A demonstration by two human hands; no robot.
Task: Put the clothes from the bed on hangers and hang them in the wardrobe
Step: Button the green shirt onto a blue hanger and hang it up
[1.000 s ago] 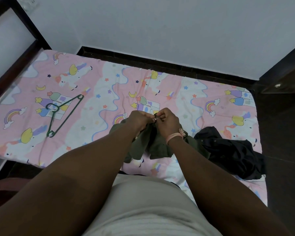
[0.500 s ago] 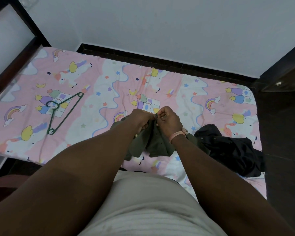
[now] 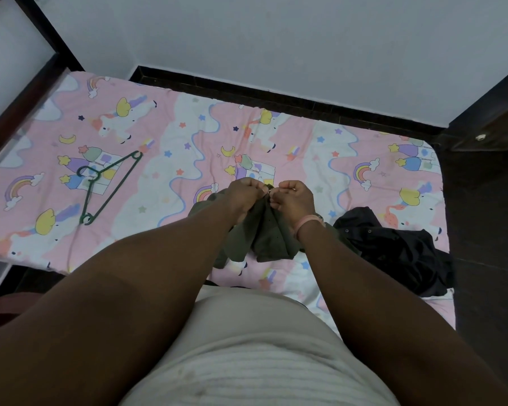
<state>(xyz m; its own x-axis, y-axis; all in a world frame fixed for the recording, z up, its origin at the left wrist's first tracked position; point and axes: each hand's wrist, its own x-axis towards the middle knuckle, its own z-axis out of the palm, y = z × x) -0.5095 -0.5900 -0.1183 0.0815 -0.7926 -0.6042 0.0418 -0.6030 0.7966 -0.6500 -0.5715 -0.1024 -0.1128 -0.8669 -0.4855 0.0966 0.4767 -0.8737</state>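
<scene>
A plain white wall (image 3: 291,39) fills the top. A dark strip (image 3: 276,96) runs along its bottom edge. The floor (image 3: 487,218) on the right is dark. A dark wooden frame (image 3: 27,92) stands at the left, maybe a door.

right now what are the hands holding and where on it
Both hands, left and right, pinch the olive green garment at its bunched top edge.

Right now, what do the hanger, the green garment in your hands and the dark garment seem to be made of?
Hanger: thin dark-green rod, probably plastic or coated wire; too small to tell.
Green garment: matte olive woven cloth, hanging in soft folds where left hand and right hand pinch it.
Dark garment: black cloth, crumpled, faint sheen, with small buttons or snaps.
</scene>
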